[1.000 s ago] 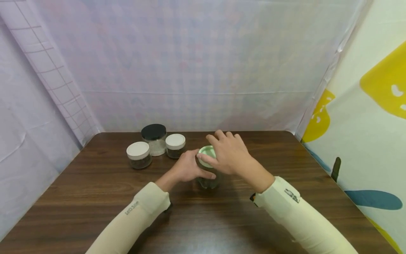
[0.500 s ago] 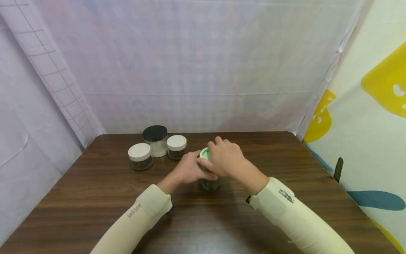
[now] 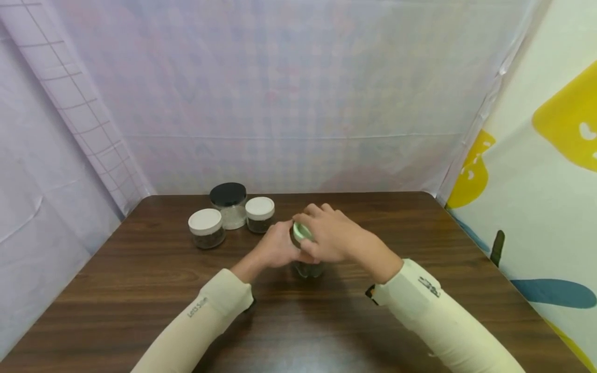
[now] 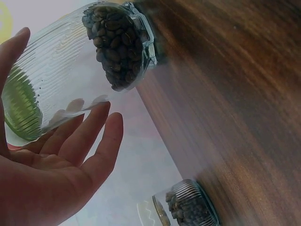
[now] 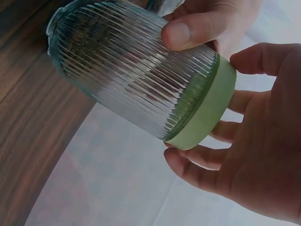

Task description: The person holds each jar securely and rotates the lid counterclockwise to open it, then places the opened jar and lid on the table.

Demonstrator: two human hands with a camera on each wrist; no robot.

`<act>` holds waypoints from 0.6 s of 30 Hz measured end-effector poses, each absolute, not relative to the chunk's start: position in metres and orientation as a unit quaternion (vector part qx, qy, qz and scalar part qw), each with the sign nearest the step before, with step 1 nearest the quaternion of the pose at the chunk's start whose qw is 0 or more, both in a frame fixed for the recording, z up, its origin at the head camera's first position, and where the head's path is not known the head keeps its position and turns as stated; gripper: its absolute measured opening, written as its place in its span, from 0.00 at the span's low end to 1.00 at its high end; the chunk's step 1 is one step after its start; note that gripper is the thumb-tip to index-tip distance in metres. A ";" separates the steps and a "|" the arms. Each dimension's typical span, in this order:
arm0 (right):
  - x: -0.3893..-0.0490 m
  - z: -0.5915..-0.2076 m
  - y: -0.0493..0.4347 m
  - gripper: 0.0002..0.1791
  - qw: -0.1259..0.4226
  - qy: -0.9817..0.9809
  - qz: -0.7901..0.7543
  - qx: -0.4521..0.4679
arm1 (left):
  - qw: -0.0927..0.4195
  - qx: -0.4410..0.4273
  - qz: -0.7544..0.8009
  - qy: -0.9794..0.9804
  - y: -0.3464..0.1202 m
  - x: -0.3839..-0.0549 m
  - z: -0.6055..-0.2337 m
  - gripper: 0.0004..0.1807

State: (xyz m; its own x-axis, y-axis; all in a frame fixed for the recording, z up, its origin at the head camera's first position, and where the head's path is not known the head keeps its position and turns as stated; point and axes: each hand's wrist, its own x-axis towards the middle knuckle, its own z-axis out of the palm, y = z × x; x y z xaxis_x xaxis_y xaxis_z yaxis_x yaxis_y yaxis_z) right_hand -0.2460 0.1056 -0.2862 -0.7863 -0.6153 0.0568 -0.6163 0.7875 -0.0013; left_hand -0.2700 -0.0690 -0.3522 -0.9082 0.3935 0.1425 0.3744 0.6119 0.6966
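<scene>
A clear ribbed jar (image 5: 120, 77) with coffee beans (image 4: 115, 47) in its bottom stands on the table, capped by a green lid (image 5: 209, 108). My left hand (image 3: 277, 246) holds the jar by its upper body, thumb on the near side and fingers round the far side. From above, my right hand (image 3: 337, 235) grips the lid's rim, with the thumb on one side and the fingers spread round the other. In the head view both hands cover much of the jar, and only part of the lid shows.
Left of the hands stand two low jars with white lids, one nearer (image 3: 206, 229) and one farther right (image 3: 259, 214), with dark contents. Behind them is a larger clear jar with a black lid (image 3: 228, 205). The wooden table (image 3: 154, 290) ends at a curtain (image 3: 298, 103).
My right hand has come down from spread fingers above the lid to a hold round its rim. The left hand stays on the jar throughout.
</scene>
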 end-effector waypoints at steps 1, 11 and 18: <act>-0.246 -0.286 0.106 0.30 0.021 -0.944 0.011 0.330 | 0.013 0.213 0.385 0.898 -0.069 -0.270 -0.352 0.49; -0.245 -0.280 0.107 0.34 0.001 -0.950 0.065 0.306 | 0.003 0.231 0.370 0.900 -0.069 -0.271 -0.353 0.44; -0.243 -0.281 0.101 0.43 0.063 -0.975 0.020 0.212 | -0.007 0.249 0.370 0.895 -0.068 -0.270 -0.354 0.37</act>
State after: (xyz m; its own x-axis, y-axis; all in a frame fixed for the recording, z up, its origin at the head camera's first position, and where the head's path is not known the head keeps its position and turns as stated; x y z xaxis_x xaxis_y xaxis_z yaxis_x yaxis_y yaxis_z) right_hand -0.2428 0.1006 -0.2811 -0.9023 -0.4103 0.1319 -0.4154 0.9096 -0.0121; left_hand -0.2702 -0.0682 -0.3538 -0.8754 0.4414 0.1970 0.4514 0.6011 0.6595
